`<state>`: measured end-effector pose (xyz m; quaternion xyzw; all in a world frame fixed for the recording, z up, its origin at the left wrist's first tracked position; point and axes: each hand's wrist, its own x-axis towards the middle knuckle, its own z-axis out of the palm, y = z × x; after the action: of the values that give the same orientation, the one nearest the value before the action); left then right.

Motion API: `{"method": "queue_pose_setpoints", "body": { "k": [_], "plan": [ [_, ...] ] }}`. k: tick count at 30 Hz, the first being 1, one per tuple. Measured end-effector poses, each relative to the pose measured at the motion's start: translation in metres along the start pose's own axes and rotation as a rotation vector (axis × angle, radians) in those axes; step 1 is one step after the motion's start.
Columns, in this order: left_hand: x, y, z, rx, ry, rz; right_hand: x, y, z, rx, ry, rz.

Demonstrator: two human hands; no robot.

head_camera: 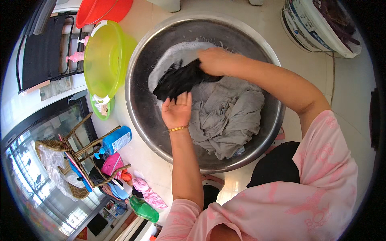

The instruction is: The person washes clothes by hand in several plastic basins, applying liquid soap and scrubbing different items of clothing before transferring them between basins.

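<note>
A large metal basin [144, 132] holds foamy water [175, 52], a black wet cloth [181, 79] and a heap of gray fabric [229, 117]. My right hand [215, 61] is closed on the upper right end of the black cloth, above the suds. Palm up with its fingers apart, my left hand [178, 111] lies at the cloth's lower edge; its fingertips are partly hidden beneath the cloth, and no grip shows. The gray fabric rests in the basin's lower right half, to the right of my left hand.
Left of the basin stand a yellow-green plastic tub [105, 63], a red bucket [102, 12], a blue pump bottle [117, 140] and a wicker rack [81, 150] with clothes beside it. A white bucket [310, 30] holding dark cloth is at the upper right. A green bottle [144, 209] lies lower left.
</note>
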<state>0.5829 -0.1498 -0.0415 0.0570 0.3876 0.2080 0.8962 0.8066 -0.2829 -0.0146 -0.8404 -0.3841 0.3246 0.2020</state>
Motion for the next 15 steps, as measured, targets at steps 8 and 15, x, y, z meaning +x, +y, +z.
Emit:
{"method": "queue_pose_setpoints", "body": {
  "k": [8, 15],
  "plan": [
    [0.016, -0.048, 0.000, 0.131, 0.317, -0.137, 0.005, 0.014, 0.089, -0.204, 0.070, -0.232],
    [0.000, -0.032, -0.001, 0.333, -0.022, -0.244, -0.082, -0.073, 0.078, 0.081, -0.204, -0.711]
  ]
}}
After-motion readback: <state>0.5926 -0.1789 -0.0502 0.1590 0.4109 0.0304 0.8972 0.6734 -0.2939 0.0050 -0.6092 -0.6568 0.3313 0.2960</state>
